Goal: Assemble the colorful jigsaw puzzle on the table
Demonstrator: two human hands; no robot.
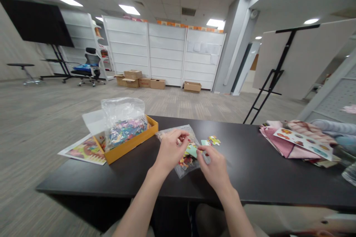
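Left hand: the wearer's left hand (pixel 172 146) is above the clear plastic bag (pixel 182 172), its fingers curled and the thumb near the index finger with a narrow space between; whether anything sits in its grasp, I cannot tell.
Right hand: the right hand (pixel 213 161) comes in from the other side, thumb and index finger pinched at the right edge of a pale green jigsaw piece (pixel 191 150).
Green piece: between the two hands, over the bag, near the middle of the table.
Clear bag: lying on the black table (pixel 244 174), with multicoloured jigsaw pieces (pixel 187 162) showing under and beside the hands; the left hand hides part of it.
Loose pieces: just beyond the right hand, a yellow jigsaw cluster (pixel 214 140) lies beside another pale green piece (pixel 205 142).
Yellow box: left of the hands, an open yellow box (pixel 133 144) holds a larger clear bag of jigsaw pieces (pixel 126 129).
Picture sheet: a colourful printed sheet (pixel 87 152) lies to the left of the box, partly covered.
Right end of table: a sticker sheet (pixel 304 143) rests on folded pink cloth (pixel 271 141).
Room: cardboard boxes (pixel 133 77) stand before white shelving panels (pixel 167 50); a large black screen (pixel 36 22) stands far left.
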